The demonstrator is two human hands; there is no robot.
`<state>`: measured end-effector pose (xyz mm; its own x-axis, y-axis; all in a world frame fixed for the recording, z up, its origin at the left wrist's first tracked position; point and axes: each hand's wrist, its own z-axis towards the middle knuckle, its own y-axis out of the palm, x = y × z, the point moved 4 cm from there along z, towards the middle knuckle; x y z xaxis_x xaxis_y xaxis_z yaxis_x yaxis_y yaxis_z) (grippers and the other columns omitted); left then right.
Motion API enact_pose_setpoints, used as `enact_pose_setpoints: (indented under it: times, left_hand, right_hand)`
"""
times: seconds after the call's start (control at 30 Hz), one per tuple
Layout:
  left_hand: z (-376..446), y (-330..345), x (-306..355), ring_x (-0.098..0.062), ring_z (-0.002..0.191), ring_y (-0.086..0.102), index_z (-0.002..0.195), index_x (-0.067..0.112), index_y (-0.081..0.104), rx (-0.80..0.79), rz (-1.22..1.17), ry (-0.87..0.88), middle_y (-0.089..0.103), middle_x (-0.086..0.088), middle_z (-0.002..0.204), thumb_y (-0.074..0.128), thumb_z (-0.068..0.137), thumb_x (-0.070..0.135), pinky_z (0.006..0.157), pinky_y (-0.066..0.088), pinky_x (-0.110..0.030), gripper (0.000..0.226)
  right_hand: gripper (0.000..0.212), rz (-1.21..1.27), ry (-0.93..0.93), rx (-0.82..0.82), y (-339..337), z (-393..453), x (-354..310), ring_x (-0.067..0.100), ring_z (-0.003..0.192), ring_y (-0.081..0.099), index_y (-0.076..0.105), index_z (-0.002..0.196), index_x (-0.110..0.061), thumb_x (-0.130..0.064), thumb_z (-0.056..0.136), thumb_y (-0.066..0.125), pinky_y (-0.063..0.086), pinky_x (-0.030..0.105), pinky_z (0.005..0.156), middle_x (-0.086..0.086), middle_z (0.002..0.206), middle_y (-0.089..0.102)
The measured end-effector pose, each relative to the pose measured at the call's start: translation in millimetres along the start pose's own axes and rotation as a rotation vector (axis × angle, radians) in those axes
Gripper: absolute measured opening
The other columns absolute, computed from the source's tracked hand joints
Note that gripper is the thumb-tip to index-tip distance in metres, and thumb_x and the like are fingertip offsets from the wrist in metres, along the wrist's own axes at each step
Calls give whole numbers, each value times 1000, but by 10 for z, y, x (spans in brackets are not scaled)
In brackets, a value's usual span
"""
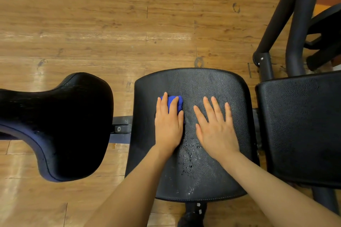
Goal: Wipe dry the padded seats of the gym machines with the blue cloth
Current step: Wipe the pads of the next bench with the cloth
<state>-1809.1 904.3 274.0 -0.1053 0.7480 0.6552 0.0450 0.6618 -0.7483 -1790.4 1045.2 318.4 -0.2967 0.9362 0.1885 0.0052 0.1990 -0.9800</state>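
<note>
Left hand [168,125] presses the bunched blue cloth [174,103] flat-fingered onto the black textured padded seat [212,83] — cloth sits left of centre. Right hand [215,129] lies flat, fingers spread, beside it — water droplets [188,155] between the wrists.

The cloth [174,104] is bright blue. The middle seat [212,86] is black with a tiny bumpy pattern and shiny water drops [189,156]. The pad on the right [302,125] is black and bumpy too. The curvy seat [70,125] is black with a dark blue edge. The floor [92,24] is brown wood with dark streaks.
</note>
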Motion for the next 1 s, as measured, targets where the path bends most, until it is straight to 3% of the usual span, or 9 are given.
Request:
enact_pose_setpoints:
  times: [0.27,0.37,0.47,0.57,0.67,0.87,1.0]
  left_hand:
    - [-747,32,-120,-32,147,20,145,29,31,-24,26,57,24,-11,159,35,96,38,113,19,-39,50]
    - [-733,4,-95,-31,148,15,146,28,31,-56,16,46,20,-10,160,32,96,41,112,19,-40,52]
    - [-590,0,-34,-35,148,16,146,23,36,-87,4,70,22,-13,160,32,97,40,111,24,-43,52]
    - [-283,7,69,-41,145,20,145,17,42,-91,5,128,26,-19,157,33,97,39,110,29,-48,54]
    - [102,17,195,-41,147,13,148,16,40,-97,14,135,19,-18,160,31,97,40,114,25,-48,57]
    - [380,12,272,-37,149,9,150,18,36,-68,31,112,15,-16,161,45,102,24,115,23,-47,49]
    - [117,113,300,-36,148,15,149,22,38,-12,40,41,20,-14,160,36,101,33,114,27,-45,49]
  right_hand:
    - [52,27,2,-6,10,14,3,36,143,29,50,141,-17,-35,94,40,16,58,115,18,153,36]
    - [54,24,-28,23,-44,17,35,39,143,29,52,140,-17,-33,88,61,14,60,114,19,154,35]
    - [56,-52,-83,47,-114,26,171,40,143,28,55,138,-19,-38,86,63,13,62,113,18,155,32]
    - [52,-62,-44,36,-130,51,346,41,141,31,56,137,-21,-44,91,50,16,62,112,18,153,36]
    - [58,-40,-20,0,-106,42,406,40,141,32,54,138,-22,-47,90,33,18,63,111,19,152,38]
    - [59,-22,-10,3,-71,25,386,39,143,28,50,142,-23,-47,91,31,15,63,113,18,154,35]
    - [59,-34,-5,13,-70,18,384,40,144,26,48,143,-22,-45,92,31,15,63,114,19,154,33]
